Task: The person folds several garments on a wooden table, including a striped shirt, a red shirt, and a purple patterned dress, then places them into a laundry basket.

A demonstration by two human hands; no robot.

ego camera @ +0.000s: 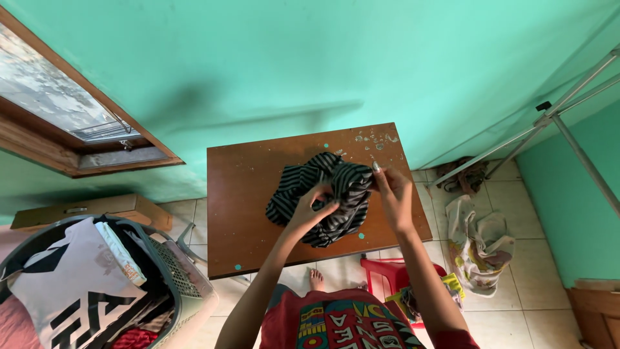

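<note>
I'm pinching the striped cloth (323,194) w/ left hand (312,205) & right hand (392,192), near worktop (245,200) right edge.

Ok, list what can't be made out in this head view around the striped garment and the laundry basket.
- Black-and-grey striped garment: bunched on the brown wooden table; its kind is unclear, and the left hand and right hand cover parts.
- Grey plastic laundry basket: cut by the bottom edge; the white printed shirt hides what lies deeper.
- Red plastic stool: mostly behind the right forearm.
</note>
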